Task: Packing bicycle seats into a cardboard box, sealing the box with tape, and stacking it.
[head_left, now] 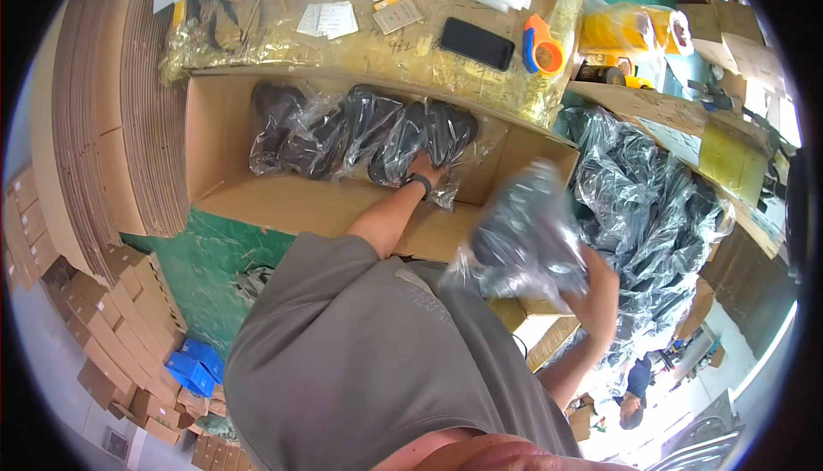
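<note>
A long open cardboard box (291,201) lies in front of me. Inside it stands a row of dark, rounded items in clear plastic bags (317,137); their exact kind is hard to make out. My left hand (424,169), with a dark band at the wrist, reaches in and touches the right end of this row. Its fingers are mostly hidden among the bags. At the box's right front corner, my right hand (591,278) is closed on another bagged dark item (523,227), which is blurred by motion.
Right of the box is a heap of similar bagged items (643,205). Behind it, a tape-wrapped surface holds a black phone (477,43), an orange tape dispenser (544,49) and papers (327,19). Flat cardboard (154,102) is stacked left. Another person (636,385) is at lower right.
</note>
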### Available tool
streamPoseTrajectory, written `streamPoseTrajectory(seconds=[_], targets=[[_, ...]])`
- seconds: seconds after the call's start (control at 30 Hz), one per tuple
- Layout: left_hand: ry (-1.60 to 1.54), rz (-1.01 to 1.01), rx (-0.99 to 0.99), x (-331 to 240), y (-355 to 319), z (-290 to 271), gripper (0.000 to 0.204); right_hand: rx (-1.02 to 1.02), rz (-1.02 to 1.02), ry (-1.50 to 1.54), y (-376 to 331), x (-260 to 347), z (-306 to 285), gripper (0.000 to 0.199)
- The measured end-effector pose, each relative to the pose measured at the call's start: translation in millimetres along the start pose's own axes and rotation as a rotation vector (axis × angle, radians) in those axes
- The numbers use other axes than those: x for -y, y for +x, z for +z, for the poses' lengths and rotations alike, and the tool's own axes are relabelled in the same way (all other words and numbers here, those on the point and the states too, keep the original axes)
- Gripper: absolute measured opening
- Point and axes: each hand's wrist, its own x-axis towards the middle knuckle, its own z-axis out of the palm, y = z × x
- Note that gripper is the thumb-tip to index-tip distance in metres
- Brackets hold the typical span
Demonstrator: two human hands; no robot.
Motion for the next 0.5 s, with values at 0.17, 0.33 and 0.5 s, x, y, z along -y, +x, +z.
streamPoseTrajectory(seconds=[0.17,0.33,0.5], targets=[[0.054,0.382,0.223,24.0,6.0,-17.3,0.077,0.368,-0.139,-0.841,200.2,6.4,155.5,0.021],[0.406,0.218,-0.674,84.8,4.9,-218.6,0.054,0.327,-0.226,-0.759,282.9,-89.8,266.3,0.025],[0.564,-0.245,-0.534,151.5,22.9,-244.1,0.077,-0.329,-0.037,0.172,254.2,-99.5,326.5,0.086]])
